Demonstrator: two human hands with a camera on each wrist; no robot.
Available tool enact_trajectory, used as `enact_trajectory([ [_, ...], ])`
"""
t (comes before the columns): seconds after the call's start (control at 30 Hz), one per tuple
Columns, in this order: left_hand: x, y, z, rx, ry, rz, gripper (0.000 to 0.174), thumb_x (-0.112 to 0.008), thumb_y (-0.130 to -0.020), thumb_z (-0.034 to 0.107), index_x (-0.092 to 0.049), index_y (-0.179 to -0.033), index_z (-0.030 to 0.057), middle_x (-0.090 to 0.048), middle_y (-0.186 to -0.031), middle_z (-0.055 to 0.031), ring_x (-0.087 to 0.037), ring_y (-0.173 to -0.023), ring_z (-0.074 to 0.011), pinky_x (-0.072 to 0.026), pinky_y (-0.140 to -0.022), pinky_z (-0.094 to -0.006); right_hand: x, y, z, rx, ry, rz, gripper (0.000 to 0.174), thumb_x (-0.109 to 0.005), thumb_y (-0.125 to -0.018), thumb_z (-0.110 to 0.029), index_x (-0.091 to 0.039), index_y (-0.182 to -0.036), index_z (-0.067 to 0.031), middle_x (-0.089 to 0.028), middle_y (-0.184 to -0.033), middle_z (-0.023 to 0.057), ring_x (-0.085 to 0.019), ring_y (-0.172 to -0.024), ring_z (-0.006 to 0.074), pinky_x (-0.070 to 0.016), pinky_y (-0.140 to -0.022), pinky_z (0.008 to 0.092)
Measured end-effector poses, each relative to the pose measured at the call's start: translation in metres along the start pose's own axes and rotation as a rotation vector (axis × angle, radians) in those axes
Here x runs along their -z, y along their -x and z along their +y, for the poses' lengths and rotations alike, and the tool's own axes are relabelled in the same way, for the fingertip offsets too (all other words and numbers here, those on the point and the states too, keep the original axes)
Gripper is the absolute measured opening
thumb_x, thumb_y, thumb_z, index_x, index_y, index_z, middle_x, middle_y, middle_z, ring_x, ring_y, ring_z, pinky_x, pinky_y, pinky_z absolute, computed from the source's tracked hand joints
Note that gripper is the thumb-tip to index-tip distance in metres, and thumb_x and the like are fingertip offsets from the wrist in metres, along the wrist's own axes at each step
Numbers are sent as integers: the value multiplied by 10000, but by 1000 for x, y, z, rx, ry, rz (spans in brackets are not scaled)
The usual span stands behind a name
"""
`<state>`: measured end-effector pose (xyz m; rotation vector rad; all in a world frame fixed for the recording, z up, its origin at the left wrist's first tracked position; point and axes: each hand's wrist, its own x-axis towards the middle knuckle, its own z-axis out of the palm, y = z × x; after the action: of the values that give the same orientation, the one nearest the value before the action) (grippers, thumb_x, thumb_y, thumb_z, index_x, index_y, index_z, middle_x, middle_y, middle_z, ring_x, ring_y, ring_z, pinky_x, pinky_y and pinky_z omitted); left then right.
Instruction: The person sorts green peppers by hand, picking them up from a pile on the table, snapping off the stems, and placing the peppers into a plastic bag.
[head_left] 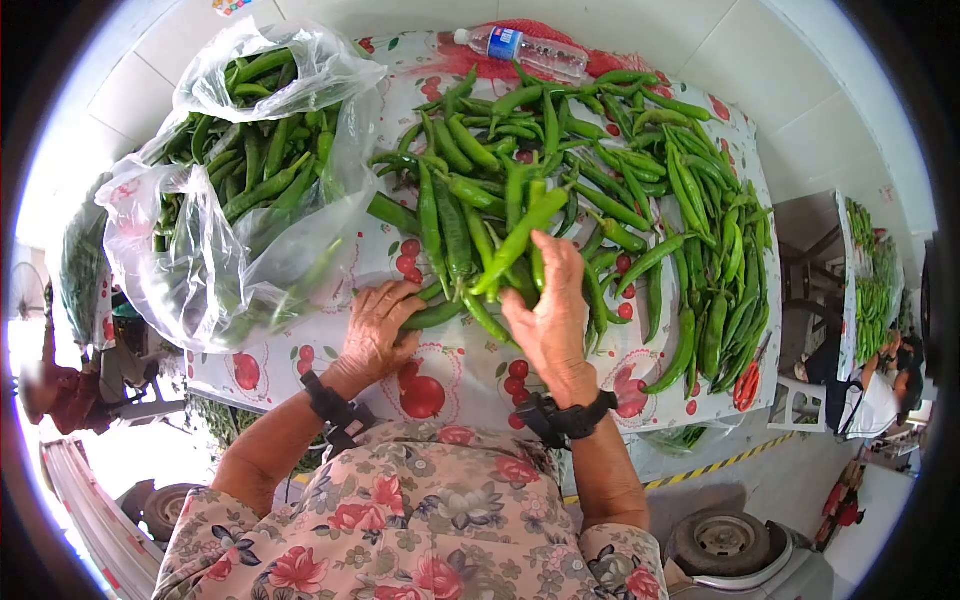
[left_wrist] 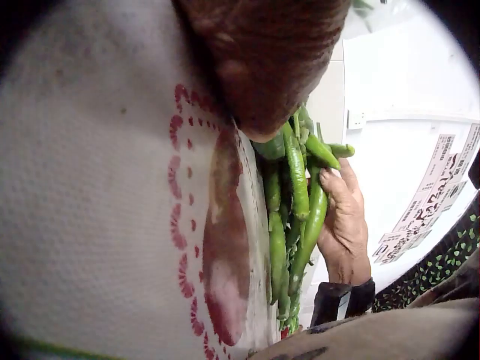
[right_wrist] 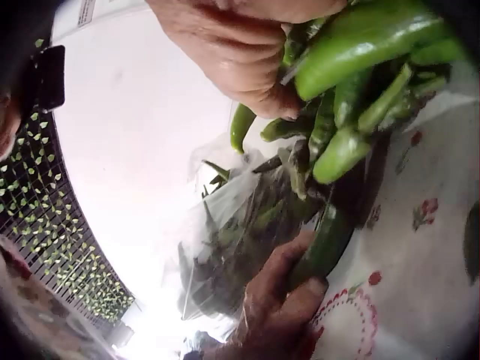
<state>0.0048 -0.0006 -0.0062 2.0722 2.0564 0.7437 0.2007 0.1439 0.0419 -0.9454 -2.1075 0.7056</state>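
Long green peppers (head_left: 455, 235) lie in a loose heap on the fruit-print tablecloth. My left hand (head_left: 380, 325) is low at the heap's left side, thumb and fingers round the end of a dark green pepper (right_wrist: 330, 244). To its right, my right hand (head_left: 550, 310) grips several peppers, with a bright green pepper (head_left: 525, 240) slanting across the top. In the left wrist view, the right hand (left_wrist: 346, 225) is beside upright-looking peppers (left_wrist: 296, 180). The right wrist view shows its curled fingers (right_wrist: 255, 64) against a large pepper (right_wrist: 367, 45).
A clear plastic bag (head_left: 230, 290) full of peppers stands on the left of the table. A plastic bottle (head_left: 530, 52) lies on red netting (head_left: 600, 65) at the back. More peppers (head_left: 715, 250) are spread on the right, near red scissors (head_left: 747, 385).
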Motion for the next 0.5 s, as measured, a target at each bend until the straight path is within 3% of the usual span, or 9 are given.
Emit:
enact_trajectory([
  [0.07, 1, 0, 1, -8, -2, 9, 439, -662, -637, 106, -573, -1066, 69, -543, -1201, -108, -487, -1149, -316, -359, -957, -470, -11, 1, -8, 2, -74, -51, 676, -689, -696, -23, -409, -1304, -114, -401, -1259, 188, -569, -1004, 372, -520, -798, 425],
  [0.3, -5, 7, -5, -3, -66, -8, 464, -666, -652, 137, -587, -1101, 52, -527, -1233, -151, -475, -1163, -341, -346, -976, -492, -33, -5, -34, 26, -62, -182, 645, -675, -727, 0, -409, -1305, -106, -360, -1305, 211, -534, -1051, 397, -497, -826, 416],
  [0.43, -4, 7, -5, 12, -41, -18, 458, -669, -657, 150, -593, -1098, 47, -523, -1240, -167, -479, -1139, -355, -339, -979, -502, -29, -3, -40, -20, -131, -266, 614, -667, -741, 1, -422, -1297, -86, -380, -1307, 185, -526, -1062, 398, -469, -869, 418],
  [0.5, -4, 6, -4, 31, -27, -35, 457, -670, -655, 148, -593, -1094, 46, -524, -1242, -166, -484, -1121, -356, -342, -972, -498, -29, 1, -38, 69, -99, -201, 576, -654, -737, -6, -440, -1269, -70, -392, -1305, 193, -508, -1086, 398, -448, -912, 438],
])
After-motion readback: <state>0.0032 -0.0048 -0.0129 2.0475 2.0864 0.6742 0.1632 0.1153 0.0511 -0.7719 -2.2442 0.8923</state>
